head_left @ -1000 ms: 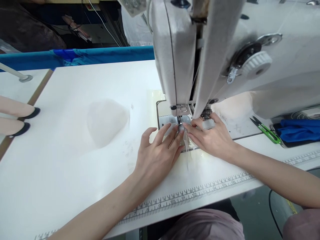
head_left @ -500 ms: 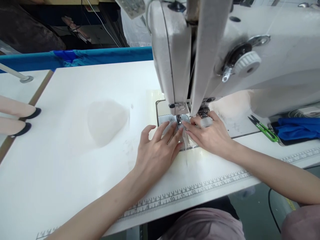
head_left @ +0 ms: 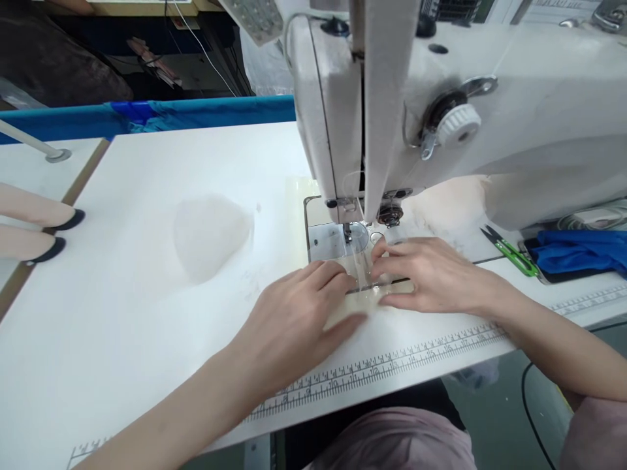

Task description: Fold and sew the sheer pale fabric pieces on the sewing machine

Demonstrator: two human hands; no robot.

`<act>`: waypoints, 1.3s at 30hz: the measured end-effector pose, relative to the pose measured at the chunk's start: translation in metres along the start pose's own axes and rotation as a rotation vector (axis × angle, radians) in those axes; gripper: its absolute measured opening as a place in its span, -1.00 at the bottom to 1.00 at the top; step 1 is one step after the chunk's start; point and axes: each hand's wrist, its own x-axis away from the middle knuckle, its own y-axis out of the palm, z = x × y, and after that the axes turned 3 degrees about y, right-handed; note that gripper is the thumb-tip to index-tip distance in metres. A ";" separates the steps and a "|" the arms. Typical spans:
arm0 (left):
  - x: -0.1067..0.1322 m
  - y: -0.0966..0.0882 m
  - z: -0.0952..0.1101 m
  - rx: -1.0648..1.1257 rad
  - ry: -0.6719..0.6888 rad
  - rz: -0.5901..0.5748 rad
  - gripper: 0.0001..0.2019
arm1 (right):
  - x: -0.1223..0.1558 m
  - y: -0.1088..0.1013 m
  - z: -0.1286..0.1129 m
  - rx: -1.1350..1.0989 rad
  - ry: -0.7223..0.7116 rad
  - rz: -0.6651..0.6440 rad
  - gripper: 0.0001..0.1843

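My left hand (head_left: 294, 320) and my right hand (head_left: 431, 274) lie on the white table (head_left: 122, 313) just in front of the sewing machine's needle (head_left: 347, 232). Between their fingertips lies a small, thin, see-through strip of fabric (head_left: 365, 274) over the metal needle plate (head_left: 328, 245). Both hands pinch or press this strip with fingers drawn together; the left thumb stretches out flat. The white sewing machine (head_left: 441, 111) rises right above the hands. The needle stands a short way beyond the fingertips.
A pile of white sheer fabric pieces (head_left: 208, 232) sits left of the machine. Green thread snips (head_left: 507, 251) and blue cloth in a tray (head_left: 573, 254) lie at the right. A ruler strip (head_left: 392, 365) runs along the table's front edge. Two mannequin-like legs in black shoes (head_left: 44, 225) reach in at far left.
Both hands have drawn back from under the presser foot towards me, bringing the sheer strip with them. The view has tilted down slightly.
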 end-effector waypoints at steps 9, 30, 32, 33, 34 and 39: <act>-0.005 0.025 0.003 -0.231 0.034 -0.037 -0.81 | 0.000 0.001 0.002 -0.321 0.084 -0.071 -0.86; -0.027 0.000 -0.039 0.397 -0.132 -0.095 -0.63 | -0.008 0.023 0.002 -0.211 0.090 0.449 -0.75; -0.025 0.000 -0.039 0.462 -0.123 -0.093 -0.61 | -0.006 0.024 0.002 -0.195 0.096 0.410 -0.73; -0.024 0.001 -0.039 0.472 -0.122 -0.083 -0.61 | -0.005 0.024 0.002 -0.185 0.097 0.399 -0.72; -0.023 0.002 -0.038 0.461 -0.129 -0.065 -0.62 | -0.005 0.025 0.002 -0.168 0.094 0.399 -0.72; -0.021 0.013 -0.038 0.230 -0.201 0.010 -0.77 | -0.006 0.029 0.002 -0.051 0.006 0.547 -0.71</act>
